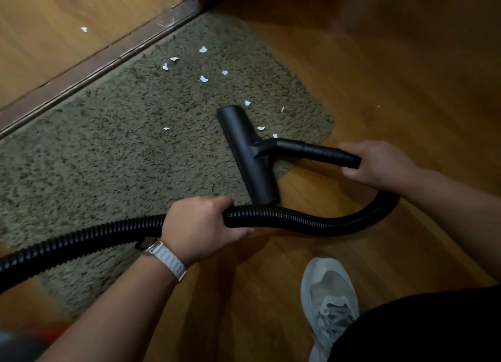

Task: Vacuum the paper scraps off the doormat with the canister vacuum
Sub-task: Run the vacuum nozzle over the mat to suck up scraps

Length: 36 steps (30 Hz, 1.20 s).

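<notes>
The person's dark trouser leg and grey shoe (329,302) are filling the lower right, standing on the wooden floor (379,77) just off the doormat (108,158). A blurred grey and orange shape is sitting in the lower left corner; whether it is the canister cannot be told.

The left hand (200,226), a white-banded watch (165,256) on its wrist, is gripping the ribbed black hose (298,220), fingers wrapped fully round it. The right hand (379,162) is holding the end of the rigid wand (311,151), its fingers curled over the top and the thumb beneath.

The nozzle head (249,155) is resting on the mat's right end, its long axis running away from the person, its near end reaching the mat's edge. The wand is coming in from the right.

The paper scraps (204,78) are lying on the mat, mostly beyond the head's far end and towards the threshold strip (95,63). Two are sitting just right of the head beside the wand, one just past its far tip, one apart to the left. A stray scrap (84,29) is lying past the threshold.

The right hand is the nearer one and is steering; judging by this, the coming pass means pushing the head forward and leftward, broadside across the cluster.
</notes>
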Motion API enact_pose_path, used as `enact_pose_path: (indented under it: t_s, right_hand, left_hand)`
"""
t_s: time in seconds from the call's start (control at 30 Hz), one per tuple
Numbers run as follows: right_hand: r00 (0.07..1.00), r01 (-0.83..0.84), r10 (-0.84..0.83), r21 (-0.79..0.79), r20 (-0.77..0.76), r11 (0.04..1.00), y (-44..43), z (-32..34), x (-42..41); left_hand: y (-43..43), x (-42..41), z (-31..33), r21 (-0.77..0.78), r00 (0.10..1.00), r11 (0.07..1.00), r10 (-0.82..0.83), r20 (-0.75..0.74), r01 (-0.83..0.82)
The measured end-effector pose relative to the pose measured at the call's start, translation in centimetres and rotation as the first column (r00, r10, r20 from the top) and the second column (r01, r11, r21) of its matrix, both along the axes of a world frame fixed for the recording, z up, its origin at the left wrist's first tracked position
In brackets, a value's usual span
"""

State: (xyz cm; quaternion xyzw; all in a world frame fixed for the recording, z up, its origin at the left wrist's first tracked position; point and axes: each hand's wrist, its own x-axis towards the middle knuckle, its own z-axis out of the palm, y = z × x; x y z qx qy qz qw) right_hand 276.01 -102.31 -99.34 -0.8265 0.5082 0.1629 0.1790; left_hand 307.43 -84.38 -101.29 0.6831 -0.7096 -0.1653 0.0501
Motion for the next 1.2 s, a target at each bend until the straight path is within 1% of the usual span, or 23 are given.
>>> enact_pose_path:
  t_s: [0.1, 0.2, 0.27, 0.4, 0.47, 0.53, 0.63, 0.73, 0.8, 0.83, 0.93, 1.03, 1.13, 1.2]
  right_hand:
    - [0.994, -0.106, 0.106, -0.015, 0.01, 0.994, 0.3, -0.1, 1.3]
    - [0.988, -0.153, 0.154, -0.033, 0.022, 0.988, 0.3, -0.1, 1.7]
    - [0.989, -0.144, 0.145, -0.033, 0.039, 0.989, 0.0, -0.1, 1.2]
    - [0.998, -0.04, 0.039, 0.003, 0.051, 0.999, -0.5, 0.1, -0.1]
    - [0.999, -0.016, 0.016, -0.002, 0.04, 1.0, -0.2, 0.0, 0.0]
    - [0.998, -0.051, 0.051, 0.001, 0.031, 0.999, 0.3, -0.1, 0.6]
    - [0.988, -0.155, 0.154, 0.008, 0.033, 0.988, 1.0, -0.4, 1.8]
    - [0.983, -0.175, 0.175, -0.015, 0.061, 0.985, 1.1, -0.5, 2.2]
    - [0.989, -0.136, 0.137, -0.023, 0.058, 0.991, 0.8, -0.2, 1.7]
    - [0.995, -0.088, 0.089, -0.027, 0.05, 0.996, 0.5, 0.0, 1.4]
    - [0.993, 0.116, -0.116, -0.055, 0.017, 0.992, -0.5, 0.5, -0.1]
    - [0.959, 0.285, -0.285, -0.071, 0.011, 0.956, -1.1, 0.8, -1.4]
    - [0.934, 0.356, -0.356, -0.079, 0.014, 0.931, -1.5, 1.1, -1.9]
    - [0.936, 0.351, -0.353, -0.078, -0.001, 0.933, -1.4, 1.2, -1.7]
  left_hand:
    - [-0.3, -0.3, -0.1, 0.006, 1.0, 1.0, -0.017, -0.014, 0.017]
    - [-0.3, -0.4, -0.1, 0.016, 0.999, 1.0, -0.026, -0.031, 0.026]
    - [-0.3, -0.3, -0.1, 0.033, 0.999, 0.999, -0.021, -0.035, 0.022]
    - [-0.3, -0.4, 0.0, 0.015, 1.0, 1.0, -0.018, -0.018, 0.018]
    - [-0.4, -0.5, 0.2, 0.009, 1.0, 1.0, -0.022, -0.014, 0.022]
    - [-0.4, -0.6, 0.3, 0.007, 0.999, 0.999, -0.032, -0.012, 0.032]
    - [-0.3, -0.6, 0.6, -0.012, 0.999, 0.999, -0.041, -0.004, 0.041]
    - [-0.2, -0.5, 0.6, -0.005, 0.998, 0.998, -0.055, 0.0, 0.055]
    - [-0.1, -0.5, 0.7, -0.009, 0.999, 0.999, -0.048, 0.001, 0.048]
    - [-0.1, -0.5, 0.8, -0.009, 0.999, 0.999, -0.043, -0.001, 0.043]
    - [-0.2, -0.7, 1.1, -0.021, 1.0, 0.999, -0.028, -0.003, 0.028]
    - [-0.4, -1.0, 1.2, -0.034, 1.0, 0.999, -0.007, -0.011, 0.007]
    - [-0.4, -1.2, 1.2, -0.037, 1.0, 0.999, 0.004, -0.008, -0.004]
    - [-0.4, -1.2, 1.4, -0.03, 1.0, 1.0, 0.009, -0.002, -0.009]
